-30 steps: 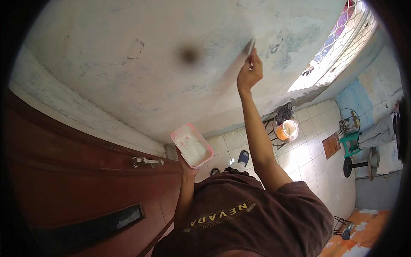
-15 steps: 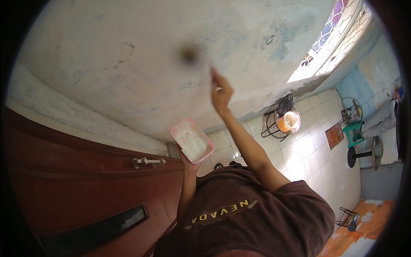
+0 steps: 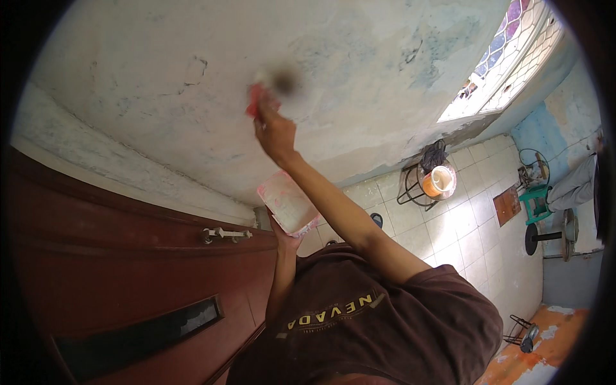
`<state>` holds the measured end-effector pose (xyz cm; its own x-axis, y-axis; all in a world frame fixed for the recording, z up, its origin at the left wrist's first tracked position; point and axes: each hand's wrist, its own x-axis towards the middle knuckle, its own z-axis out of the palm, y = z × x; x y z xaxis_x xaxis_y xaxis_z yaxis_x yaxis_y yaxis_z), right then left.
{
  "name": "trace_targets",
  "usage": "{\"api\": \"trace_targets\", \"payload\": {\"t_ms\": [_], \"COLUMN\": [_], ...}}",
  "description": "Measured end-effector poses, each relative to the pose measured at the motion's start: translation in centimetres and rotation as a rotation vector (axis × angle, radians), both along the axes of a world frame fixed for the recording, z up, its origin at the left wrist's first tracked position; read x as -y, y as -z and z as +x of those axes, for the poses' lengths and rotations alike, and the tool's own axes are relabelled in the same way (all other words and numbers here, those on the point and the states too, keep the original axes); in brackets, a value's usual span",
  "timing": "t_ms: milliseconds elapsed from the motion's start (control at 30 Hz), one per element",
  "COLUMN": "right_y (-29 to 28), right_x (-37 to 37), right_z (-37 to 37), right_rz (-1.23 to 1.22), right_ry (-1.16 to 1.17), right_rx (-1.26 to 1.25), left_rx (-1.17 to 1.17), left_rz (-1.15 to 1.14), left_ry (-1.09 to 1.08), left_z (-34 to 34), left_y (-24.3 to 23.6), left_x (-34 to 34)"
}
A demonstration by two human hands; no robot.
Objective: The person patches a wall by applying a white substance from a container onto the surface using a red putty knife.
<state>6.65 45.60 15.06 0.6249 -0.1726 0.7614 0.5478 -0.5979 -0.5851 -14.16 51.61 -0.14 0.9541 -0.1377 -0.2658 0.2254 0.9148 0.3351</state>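
Observation:
My right hand (image 3: 277, 136) is raised to the patchy pale wall (image 3: 154, 115), its fingers closed around a red putty scraper (image 3: 261, 101). The scraper is partly blurred and seems to be at the wall surface; exact contact is hard to tell. Lower down, my left hand (image 3: 287, 240) grips a pink-rimmed plastic tub (image 3: 310, 224) from its underside and edge. White paste lies inside the tub, which is tilted toward me. Part of the tub's right side is covered by my right forearm.
A reddish-brown door (image 3: 128, 256) with a handle stands close on the left. Right of me, a stool (image 3: 410, 192) bears an orange bucket (image 3: 436, 182) and a black bag (image 3: 434, 154). Farther right are a green stool (image 3: 536, 205) and a person's grey-clad leg (image 3: 572, 190). A grilled window (image 3: 494, 70) is upper right.
My right hand has swung left and slightly down along the wall, and the red scraper now shows clearly. My left hand with the tub has stayed nearly in place.

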Motion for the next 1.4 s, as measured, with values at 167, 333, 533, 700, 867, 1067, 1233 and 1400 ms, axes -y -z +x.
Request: {"api": "trace_targets", "payload": {"t_ms": [167,333,533,700,867,1067,1233,1400], "right_y": [1.4,-3.5,-5.7,-2.4,-0.2,1.1,2.4,3.3], "right_x": [2.9,14.5,14.2,2.9,4.4,12.7,13.5,13.2], "right_z": [-2.0,1.3,5.6,0.7,-3.8,-9.9,-14.4,-15.2], "right_rz": [0.15,0.347,0.216,-0.236,0.097,0.741,0.724,0.758], "right_ry": [-0.117,0.32,0.414,0.045,-0.448,-0.739,-0.664,-0.615], "right_rx": [0.031,0.175,0.264,0.096,-0.196,-0.787,-0.975,-0.945], "left_rx": [-0.076,-0.008,0.061,0.042,0.026,0.108,0.118,0.088], "left_rz": [0.018,-0.012,-0.022,-0.004,-0.042,-0.138,-0.037,0.025], "left_ry": [-0.049,-0.1,-0.072,-0.069,-0.122,-0.086,-0.005,0.006], "left_z": [0.4,-0.1,0.3,1.1,1.6,1.9,0.8,0.6], "left_y": [0.3,1.9,-0.5,-1.2,-0.3,0.1,-2.7,-1.8], "left_x": [-0.1,-1.9,-1.1,-0.3,-1.2,-0.8,0.4,1.2]}}
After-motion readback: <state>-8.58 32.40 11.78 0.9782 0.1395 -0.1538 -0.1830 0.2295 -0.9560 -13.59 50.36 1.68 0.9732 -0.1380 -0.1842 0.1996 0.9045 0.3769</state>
